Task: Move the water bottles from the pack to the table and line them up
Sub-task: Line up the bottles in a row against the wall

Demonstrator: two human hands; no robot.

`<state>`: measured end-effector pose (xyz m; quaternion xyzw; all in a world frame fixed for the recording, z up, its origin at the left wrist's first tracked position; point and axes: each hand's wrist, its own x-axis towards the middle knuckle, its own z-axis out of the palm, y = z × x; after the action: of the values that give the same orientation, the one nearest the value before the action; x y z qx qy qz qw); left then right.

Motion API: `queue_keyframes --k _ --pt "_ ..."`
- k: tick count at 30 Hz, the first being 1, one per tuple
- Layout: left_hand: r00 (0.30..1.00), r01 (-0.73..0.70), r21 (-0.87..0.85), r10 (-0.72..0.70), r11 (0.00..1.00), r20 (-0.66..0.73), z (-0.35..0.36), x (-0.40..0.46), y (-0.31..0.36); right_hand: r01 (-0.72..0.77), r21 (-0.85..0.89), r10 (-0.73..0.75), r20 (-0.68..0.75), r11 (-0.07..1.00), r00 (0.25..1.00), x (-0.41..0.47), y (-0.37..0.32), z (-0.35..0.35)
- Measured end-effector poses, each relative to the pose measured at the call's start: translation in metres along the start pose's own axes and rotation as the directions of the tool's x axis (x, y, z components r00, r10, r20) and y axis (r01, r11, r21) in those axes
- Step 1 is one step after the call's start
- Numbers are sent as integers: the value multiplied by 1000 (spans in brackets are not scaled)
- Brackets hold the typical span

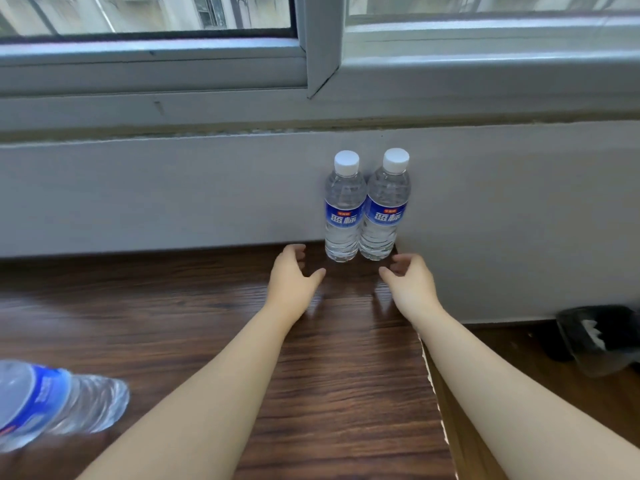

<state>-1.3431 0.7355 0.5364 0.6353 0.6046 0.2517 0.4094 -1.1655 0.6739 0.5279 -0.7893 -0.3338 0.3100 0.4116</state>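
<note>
Two clear plastic water bottles with white caps and blue labels, left one point(343, 206) and right one point(386, 202), stand upright and touching at frame centre, on the dark wood-grain table point(207, 306) against the pale wall. Left hand point(294, 271) and right hand point(408, 277) hover just below them, fingers spread, holding nothing. Full bottles likely hefty, thin-walled, slick; best gripped around the labelled middle. A third bottle point(52, 403) shows blurred at lower left.

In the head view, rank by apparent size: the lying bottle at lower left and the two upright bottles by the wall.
1. Lying bottle, largest, but nearest the camera.
2. Left upright bottle and right upright bottle: alike.
</note>
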Motion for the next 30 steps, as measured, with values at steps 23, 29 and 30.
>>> queue_keyframes --k 23,29,30 --pt "741 456 -395 -586 797 -328 -232 -235 -194 387 130 -368 671 913 644 -243 -94 210" --pt "762 275 -447 -476 851 -439 -284 -217 -212 298 264 -396 673 918 625 -268 -103 241" --pt "785 254 -434 -447 864 -430 -290 -212 -217 293 274 -401 647 916 648 -270 -103 246"
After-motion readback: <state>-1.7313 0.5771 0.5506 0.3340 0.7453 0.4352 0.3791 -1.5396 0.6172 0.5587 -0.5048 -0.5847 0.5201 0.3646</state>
